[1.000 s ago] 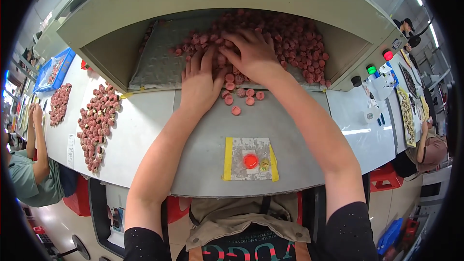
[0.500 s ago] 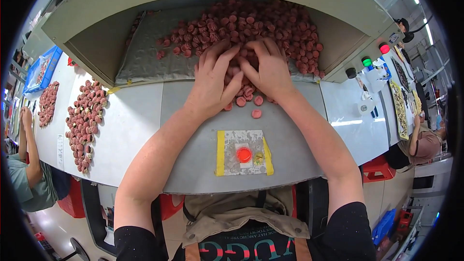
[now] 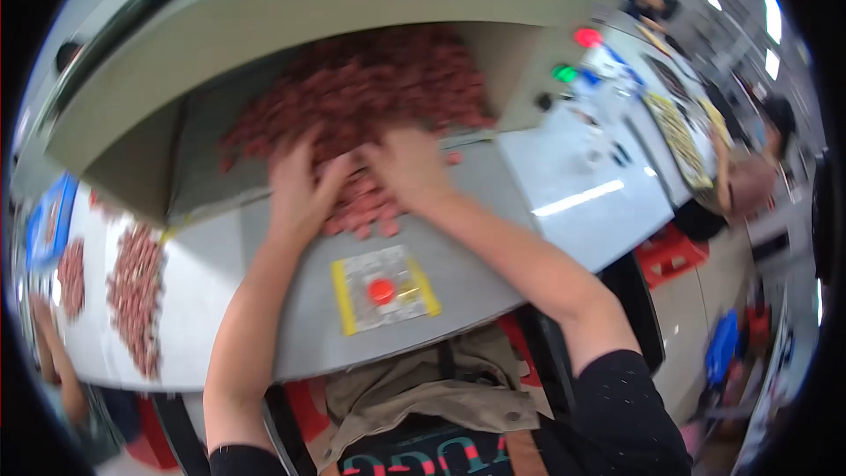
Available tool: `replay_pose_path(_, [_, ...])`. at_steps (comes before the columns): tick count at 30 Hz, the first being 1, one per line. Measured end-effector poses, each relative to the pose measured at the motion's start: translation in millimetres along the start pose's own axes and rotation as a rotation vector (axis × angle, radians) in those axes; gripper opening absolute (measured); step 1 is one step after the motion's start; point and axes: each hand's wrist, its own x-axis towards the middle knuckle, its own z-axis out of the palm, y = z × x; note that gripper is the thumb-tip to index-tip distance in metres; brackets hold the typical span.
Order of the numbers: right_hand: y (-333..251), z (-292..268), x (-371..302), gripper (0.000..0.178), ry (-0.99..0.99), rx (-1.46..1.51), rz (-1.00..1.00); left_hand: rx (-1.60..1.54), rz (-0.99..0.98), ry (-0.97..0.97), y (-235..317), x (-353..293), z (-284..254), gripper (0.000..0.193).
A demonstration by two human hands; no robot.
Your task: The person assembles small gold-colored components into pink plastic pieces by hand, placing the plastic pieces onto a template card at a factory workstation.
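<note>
The left hand [image 3: 298, 181] and right hand [image 3: 407, 166] are resting at the mouth of a beige cabinet [image 3: 300, 2], flanking a cluster of small pink pieces [image 3: 363, 208] that is lying on the grey tabletop [image 3: 307, 322], while a larger pink heap [image 3: 352, 92] is filling much of the cabinet behind. The left thumb is standing apart from the fingers, but blur is preventing a finding on whether either hand is pinching a piece. Gathering appears to be the step in hand, with the next move probably calling for cupped palms that are keeping strays together.
</note>
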Motion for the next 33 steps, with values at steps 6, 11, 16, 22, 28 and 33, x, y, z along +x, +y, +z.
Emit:
replay_pose_path(6, [-12.2,-38.3,-29.2,0.030,0.224,0.033,-0.162,0.041,0.028,0.022,-6.5,-5.2,-6.7,0.042])
replay_pose_path(11, [10.9,-174.6,-104.7,0.018,-0.079,0.281,0.061,0.010,0.029,0.058,-8.6,-15.6,-9.6,0.043])
replay_pose_path(16, [115.6,-292.2,-180.6,0.021,0.378,0.262,0.615,-0.063,-0.241,0.092,-4.6,-57.0,-51.3,0.051])
replay_pose_path(22, [305.3,-403.8,-225.4,0.036,1.025,0.363,0.819,0.130,-0.450,0.052,44.6,-140.7,-98.8,0.045])
replay_pose_path(28, [434.5,-446.6,-233.8,0.024,1.135,0.445,0.989,0.534,-0.267,0.062,96.3,-152.6,-86.4,0.053])
replay_pose_path(33, [457.4,-451.6,-211.0,0.024,1.417,0.733,0.951,0.532,-0.261,0.022,92.1,-157.4,-88.9,0.052])
